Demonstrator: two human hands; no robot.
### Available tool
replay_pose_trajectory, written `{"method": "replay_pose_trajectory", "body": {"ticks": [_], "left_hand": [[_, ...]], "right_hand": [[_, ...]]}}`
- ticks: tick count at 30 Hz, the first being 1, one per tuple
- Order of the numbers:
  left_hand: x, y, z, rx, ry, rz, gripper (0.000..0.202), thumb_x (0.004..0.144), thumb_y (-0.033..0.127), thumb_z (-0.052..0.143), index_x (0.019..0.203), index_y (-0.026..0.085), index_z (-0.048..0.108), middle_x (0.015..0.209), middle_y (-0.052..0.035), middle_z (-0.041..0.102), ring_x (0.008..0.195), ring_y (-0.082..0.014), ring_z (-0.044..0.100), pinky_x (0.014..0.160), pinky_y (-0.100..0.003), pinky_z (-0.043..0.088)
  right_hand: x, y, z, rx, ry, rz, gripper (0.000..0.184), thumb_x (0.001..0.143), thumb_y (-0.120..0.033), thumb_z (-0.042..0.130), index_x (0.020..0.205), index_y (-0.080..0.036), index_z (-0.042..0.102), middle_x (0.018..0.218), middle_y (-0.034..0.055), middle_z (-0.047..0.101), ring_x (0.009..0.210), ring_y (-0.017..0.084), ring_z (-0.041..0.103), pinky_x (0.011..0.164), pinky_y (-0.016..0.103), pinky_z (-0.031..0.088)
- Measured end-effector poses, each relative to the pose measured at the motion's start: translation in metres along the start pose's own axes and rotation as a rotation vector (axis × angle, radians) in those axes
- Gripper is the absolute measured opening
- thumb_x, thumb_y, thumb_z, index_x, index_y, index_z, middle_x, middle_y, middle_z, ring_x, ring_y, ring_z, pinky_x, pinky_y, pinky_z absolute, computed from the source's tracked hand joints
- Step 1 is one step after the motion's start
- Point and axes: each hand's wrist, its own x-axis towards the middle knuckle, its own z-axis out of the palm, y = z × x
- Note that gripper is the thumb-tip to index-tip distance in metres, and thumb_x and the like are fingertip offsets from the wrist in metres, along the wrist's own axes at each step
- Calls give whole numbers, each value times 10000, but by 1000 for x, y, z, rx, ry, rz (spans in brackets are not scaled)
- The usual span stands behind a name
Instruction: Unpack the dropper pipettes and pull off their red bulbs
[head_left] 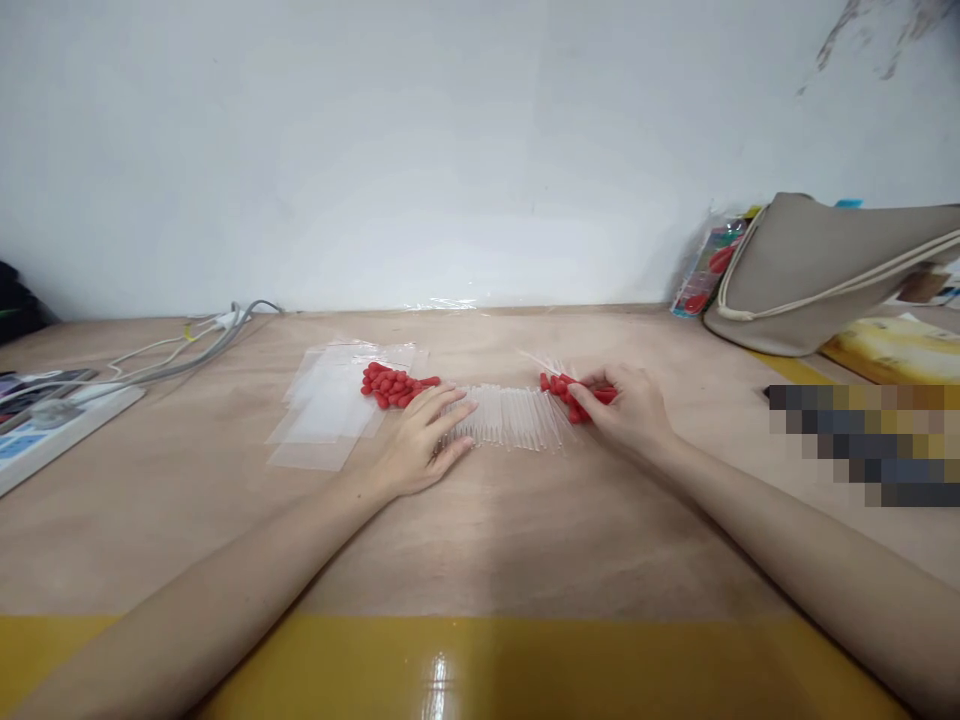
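Fingers apart, my left hand (420,445) lies over the left end of a row of thin clear plastic sticks (506,415), side by side on the table. Just beyond it is a pile of small red rounded caps (386,383). My right hand (634,408) is at the right end of the row, thumb and fingers closed on red caps (576,410). Several more red pieces lie against its fingertips. A few thin clear sticks (551,365) point up and left from there; whether they are joined to the caps I cannot tell.
Flat clear plastic bags (319,420) overlap left of the red pile. A power strip (67,430) with cables (202,345) is at far left. On the right stand a grey-brown bag (810,275) and a colourful packet (709,265). A wall (450,150) rises behind the table.
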Motion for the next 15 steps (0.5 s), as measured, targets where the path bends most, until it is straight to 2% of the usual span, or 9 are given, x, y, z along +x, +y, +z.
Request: {"method": "replay_pose_trajectory", "body": {"ticks": [4, 8, 10, 12, 15], "left_hand": [[5, 7, 0, 95, 42, 40, 398, 852, 232, 495, 1248, 215, 462, 1249, -103, 511, 1206, -252, 427, 999, -468, 362], [12, 16, 4, 205, 22, 142, 362, 869, 219, 481, 1229, 180, 476, 1252, -106, 524, 1194, -244, 438, 1013, -458, 320], [15, 21, 7, 230, 22, 190, 286, 873, 234, 491, 1151, 185, 534, 1129, -73, 612, 1084, -221, 519, 972, -428, 342], [16, 25, 9, 249, 21, 206, 190, 878, 235, 491, 1035, 196, 590, 916, -22, 678, 888, -177, 581, 862, -368, 385], [16, 29, 11, 279, 26, 207, 143, 885, 229, 481, 919, 189, 614, 707, 10, 659, 699, -138, 553, 712, -313, 366]], "right_hand": [[-13, -6, 9, 8, 5, -174, 169, 782, -339, 563, 717, -190, 611, 675, 11, 638, 647, 150, 548, 733, 327, 354], [-26, -24, 17, 46, -41, -356, 121, 796, -291, 566, 738, -193, 605, 691, 7, 638, 698, 150, 541, 732, 323, 313], [-32, -34, 20, 73, -61, -415, 114, 807, -280, 561, 753, -189, 603, 684, 3, 635, 700, 144, 537, 718, 315, 305], [-36, -41, 22, 86, -63, -439, 115, 814, -270, 555, 753, -183, 598, 667, 0, 629, 688, 135, 530, 712, 312, 302], [-38, -46, 25, 58, -57, -458, 116, 806, -284, 572, 823, -176, 610, 736, 14, 656, 725, 141, 535, 714, 315, 301]]}}
